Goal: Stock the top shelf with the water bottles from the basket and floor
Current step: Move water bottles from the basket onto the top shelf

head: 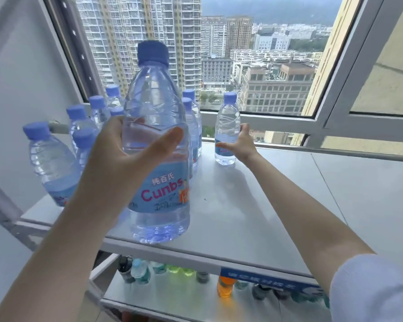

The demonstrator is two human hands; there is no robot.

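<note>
Now both hands are loaded at once, and that is the main risk. The left hand (126,156) wraps the near water bottle (156,101) around its middle, thumb across the front and fingers curled behind. The bottle's base sits over the front lip of the top shelf (277,205); I cannot tell whether it rests on the steel or hangs just above it. If it is let go there, part of the base could overhang the edge, and the bottle would likely tip forward and fall past the coloured drinks (224,287) on the shelf below.

The right hand (241,146) reaches far back and grips the far water bottle (227,122), which stands on the shelf just in front of the window frame (289,123). The thumb lies on the label and the fingers curl round the far side. With the arm at full stretch, control is probably weak, so a careless nudge could topple this bottle.

Just left of the near bottle stands the packed group of bottles (98,117). Sliding the near bottle in among them too fast could knock one into the next. These bottles look tall, narrow and smooth, so they probably fall over easily.
</note>
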